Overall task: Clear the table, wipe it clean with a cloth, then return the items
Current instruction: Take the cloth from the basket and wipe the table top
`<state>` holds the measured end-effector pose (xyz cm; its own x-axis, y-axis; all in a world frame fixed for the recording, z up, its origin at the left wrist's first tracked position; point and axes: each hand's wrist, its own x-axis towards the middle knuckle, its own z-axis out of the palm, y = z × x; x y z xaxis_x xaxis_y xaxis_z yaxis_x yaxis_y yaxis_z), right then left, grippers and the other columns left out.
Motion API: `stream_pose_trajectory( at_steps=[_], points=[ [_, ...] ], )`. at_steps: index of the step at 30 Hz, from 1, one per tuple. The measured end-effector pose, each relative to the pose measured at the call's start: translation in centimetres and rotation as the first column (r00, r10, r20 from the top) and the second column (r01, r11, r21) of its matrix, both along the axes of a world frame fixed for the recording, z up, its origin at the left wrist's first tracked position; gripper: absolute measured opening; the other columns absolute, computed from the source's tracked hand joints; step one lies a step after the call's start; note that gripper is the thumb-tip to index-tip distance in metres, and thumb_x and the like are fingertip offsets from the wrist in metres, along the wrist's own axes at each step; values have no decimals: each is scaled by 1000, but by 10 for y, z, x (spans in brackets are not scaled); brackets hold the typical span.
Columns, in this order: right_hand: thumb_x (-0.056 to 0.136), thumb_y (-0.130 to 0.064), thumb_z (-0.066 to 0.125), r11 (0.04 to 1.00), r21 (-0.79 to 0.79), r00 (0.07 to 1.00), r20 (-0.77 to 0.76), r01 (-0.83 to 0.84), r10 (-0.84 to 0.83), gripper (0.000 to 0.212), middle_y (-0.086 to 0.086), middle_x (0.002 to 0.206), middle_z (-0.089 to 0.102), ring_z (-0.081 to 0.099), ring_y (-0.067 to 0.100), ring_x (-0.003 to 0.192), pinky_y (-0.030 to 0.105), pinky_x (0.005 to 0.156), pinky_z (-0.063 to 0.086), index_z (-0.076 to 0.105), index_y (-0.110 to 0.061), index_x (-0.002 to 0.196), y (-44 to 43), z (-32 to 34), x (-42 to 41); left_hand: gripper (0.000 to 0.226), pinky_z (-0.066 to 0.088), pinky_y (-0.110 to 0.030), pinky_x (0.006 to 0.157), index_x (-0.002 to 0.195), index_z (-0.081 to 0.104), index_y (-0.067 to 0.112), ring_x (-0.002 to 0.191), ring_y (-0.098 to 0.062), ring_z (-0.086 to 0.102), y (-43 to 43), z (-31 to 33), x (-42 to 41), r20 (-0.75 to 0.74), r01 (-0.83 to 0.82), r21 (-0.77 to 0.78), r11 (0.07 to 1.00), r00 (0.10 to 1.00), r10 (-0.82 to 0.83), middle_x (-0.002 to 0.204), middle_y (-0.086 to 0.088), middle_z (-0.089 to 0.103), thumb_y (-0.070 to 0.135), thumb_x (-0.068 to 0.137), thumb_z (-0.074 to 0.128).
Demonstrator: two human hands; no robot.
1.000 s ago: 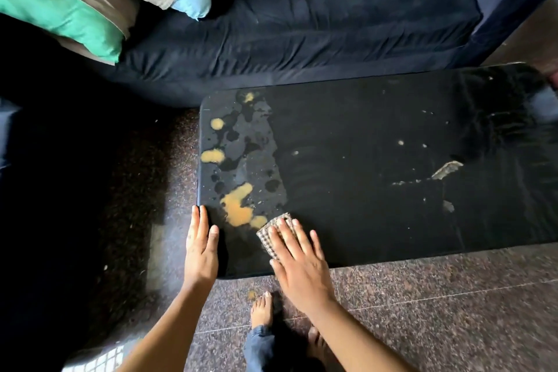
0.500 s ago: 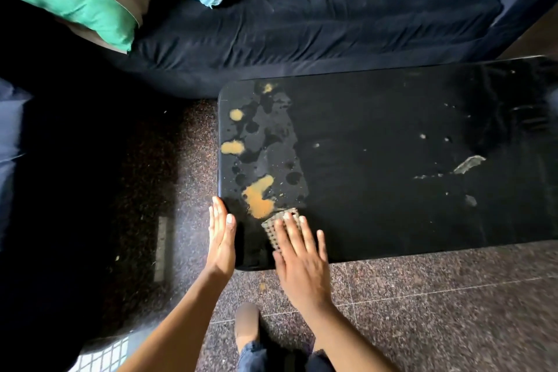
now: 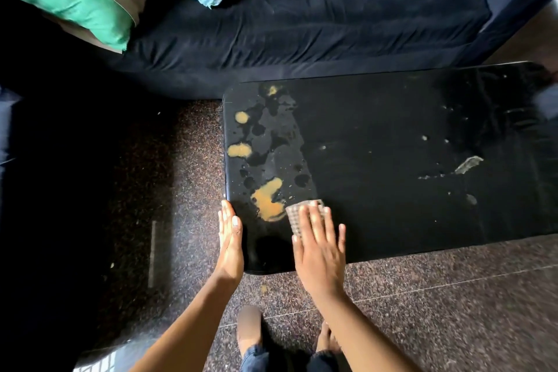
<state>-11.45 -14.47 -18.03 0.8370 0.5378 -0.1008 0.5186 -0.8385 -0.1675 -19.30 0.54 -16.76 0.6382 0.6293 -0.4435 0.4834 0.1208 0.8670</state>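
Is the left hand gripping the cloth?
No, the right hand presses the cloth on the table; the left hand rests against the table's edge.

A: What do I have at the near left corner?

B: I see my right hand point(image 3: 320, 246) lying flat, fingers straight, pressing a checked cloth point(image 3: 297, 216) onto the black surface point(image 3: 392, 220). The cloth sits just beside the largest orange stain point(image 3: 267, 201).

A: And the left hand point(image 3: 230, 243)?

B: It is edge-on against the surface's left side, fingers straight, holding nothing. A smaller orange patch point(image 3: 239, 150) lies farther along that side, among grey wet marks. A dark blue sofa point(image 3: 302, 24) stands beyond, with a green cushion point(image 3: 66, 0) at its left end. The speckled floor point(image 3: 437, 296) runs below.
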Motion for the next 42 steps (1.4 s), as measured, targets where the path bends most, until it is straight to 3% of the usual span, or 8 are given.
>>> stream_pose_trajectory(
  at_steps=[3,9,12,15,22,28,35,42],
  points=[
    [91,-39,31,961,55,962,-52,272,-269,58,4,153,31,30,30,140,54,108,28,35,-19,146,34,7,-11,80,-7,-30,120,146,-5,32,142,4,-15,3,-3,-2,18,19,-23,1000,1000,-19,154,20,-14,76,81,14],
    [92,-38,34,996,45,997,-8,-76,76,57,-4,155,26,26,22,143,52,113,22,29,-26,148,58,6,-18,66,-7,-30,120,144,-3,33,142,2,-15,9,2,-1,26,31,-76,997,999,-29,154,17,-13,62,87,12],
    [92,-40,31,994,11,994,24,110,-111,58,-4,155,20,27,23,142,53,110,27,29,-24,148,37,5,-1,92,-7,-33,120,148,-5,33,141,4,-17,11,0,-2,44,40,-109,993,998,-36,152,23,-17,85,74,13],
    [91,-40,29,959,23,959,11,283,-283,60,3,155,25,29,29,141,55,107,30,34,-19,147,46,6,4,79,-5,-39,121,145,-6,38,142,2,-17,14,0,5,43,23,-121,992,999,-18,151,24,-17,81,81,12],
    [93,-41,30,991,15,991,16,-136,136,58,-5,157,22,23,22,144,53,112,25,23,-27,149,63,2,10,73,-11,-30,118,150,-5,22,138,4,-14,23,6,24,-15,-9,-48,999,1000,8,158,8,-14,64,92,10],
    [94,-38,43,946,25,946,-20,323,-323,60,1,158,18,20,28,144,55,110,25,25,-22,149,60,0,38,62,-16,-33,116,150,-8,25,142,-2,-18,24,8,37,-82,-40,-43,998,996,37,157,13,-16,51,95,5],
    [94,-41,27,984,26,984,-9,-179,179,58,-5,157,22,21,22,144,52,112,25,20,-27,150,80,3,25,54,-17,-35,115,150,-9,24,143,-5,-20,24,5,37,-133,-11,-13,1000,991,9,157,10,-18,40,102,9],
    [96,-38,41,945,4,943,-64,326,-325,63,2,160,8,9,28,146,51,114,16,16,-21,152,84,6,62,55,-17,-37,116,151,-9,25,143,-6,-20,24,10,40,-160,-13,-15,1000,987,10,157,11,-19,42,102,8]
  ],
)
